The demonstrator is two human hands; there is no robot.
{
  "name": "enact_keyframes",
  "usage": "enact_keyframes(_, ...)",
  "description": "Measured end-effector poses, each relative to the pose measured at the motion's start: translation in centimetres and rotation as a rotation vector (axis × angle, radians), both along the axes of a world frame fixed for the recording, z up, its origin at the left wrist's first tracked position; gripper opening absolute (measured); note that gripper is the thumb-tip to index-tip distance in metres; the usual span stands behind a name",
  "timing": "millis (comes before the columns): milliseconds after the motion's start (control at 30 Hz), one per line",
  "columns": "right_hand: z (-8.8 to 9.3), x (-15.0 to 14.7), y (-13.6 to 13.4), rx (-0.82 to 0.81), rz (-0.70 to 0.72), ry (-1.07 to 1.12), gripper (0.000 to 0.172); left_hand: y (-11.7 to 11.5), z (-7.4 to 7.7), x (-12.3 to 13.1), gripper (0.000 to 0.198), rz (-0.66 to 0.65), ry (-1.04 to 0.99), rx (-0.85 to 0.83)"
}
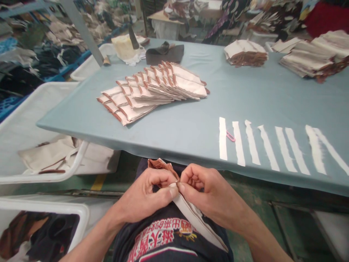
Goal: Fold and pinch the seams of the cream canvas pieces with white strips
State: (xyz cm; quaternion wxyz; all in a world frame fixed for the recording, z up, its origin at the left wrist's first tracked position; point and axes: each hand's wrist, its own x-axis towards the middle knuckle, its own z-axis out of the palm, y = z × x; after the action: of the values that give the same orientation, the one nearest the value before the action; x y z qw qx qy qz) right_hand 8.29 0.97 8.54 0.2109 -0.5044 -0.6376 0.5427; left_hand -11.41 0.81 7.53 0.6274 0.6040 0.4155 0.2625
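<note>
Held above my lap is a folded cream fabric piece (200, 222) with brown edging, its brown gathered end pointing toward the table. My left hand (148, 194) pinches its edge from the left, thumb and index finger closed. Right beside it, my right hand (211, 196) pinches the same edge, the fingertips nearly touching. What lies exactly between the fingertips is hidden. On the blue-covered table (191, 133) ahead, a fanned stack of cream pieces with brown edges (152, 89) lies at the left. A row of white fabric strips (268, 147) lies to the right.
A pink clip (230, 136) lies among the strips. More fabric stacks (245, 52) sit at the back right; dark cloth (165, 54) and a yellowish cone (124, 47) are at the back left. White bins (77, 160) with fabric stand left, below the table edge. A metal post (84, 32) rises there.
</note>
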Motion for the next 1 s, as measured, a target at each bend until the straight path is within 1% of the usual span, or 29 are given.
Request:
enact_keyframes(100, 0.0, -0.5, -0.7, 0.082, -0.023, -0.037, 0.009, 0.0, -0.2, -0.1, 0.037, 0.034, 0.009, -0.009)
enact_keyframes(167, -0.3, -0.8, -1.2, 0.130, -0.044, -0.083, 0.005, -0.1, -0.5, -0.2, 0.036, 0.052, 0.015, 0.003)
enact_keyframes(233, -0.7, -1.1, -1.6, 0.151, -0.066, -0.098, 0.004, -0.3, -0.7, -0.3, 0.032, 0.058, 0.025, 0.041)
enact_keyframes(367, -2.1, -1.7, -2.0, 0.129, -0.152, -0.074, 0.006, -0.8, -1.5, -0.7, 0.027, 0.071, 0.042, 0.127)
enact_keyframes(467, -3.1, -2.6, -2.2, 0.109, -0.216, -0.062, 0.009, -1.0, -2.1, -0.8, 0.026, 0.137, 0.043, 0.165)
enact_keyframes(533, -3.6, -3.4, -2.3, 0.116, -0.269, -0.038, 0.012, -1.1, -2.4, -0.9, 0.024, 0.192, 0.027, 0.171)
enact_keyframes(600, -3.9, -4.2, -2.4, 0.116, -0.319, 0.006, 0.014, -1.1, -2.7, -1.1, 0.024, 0.211, 0.004, 0.165)
enact_keyframes(733, -4.2, -5.4, -2.6, 0.064, -0.329, 0.092, 0.021, -1.2, -3.2, -1.8, 0.030, 0.210, -0.029, 0.131)
enact_keyframes(767, -4.3, -5.6, -2.6, 0.065, -0.332, 0.093, 0.021, -1.3, -3.3, -1.8, 0.031, 0.226, -0.033, 0.119)
enact_keyframes(833, -4.7, -6.0, -2.7, 0.116, -0.358, 0.055, 0.018, -1.4, -3.6, -1.8, 0.031, 0.286, -0.017, 0.094)
enact_keyframes(933, -5.4, -6.7, -2.8, 0.222, -0.400, -0.042, 0.012, -1.5, -4.1, -1.3, 0.029, 0.407, 0.019, 0.077)
enact_keyframes(1000, -5.8, -7.2, -2.8, 0.246, -0.422, -0.079, 0.011, -1.5, -4.3, -0.8, 0.029, 0.486, 0.012, 0.081)
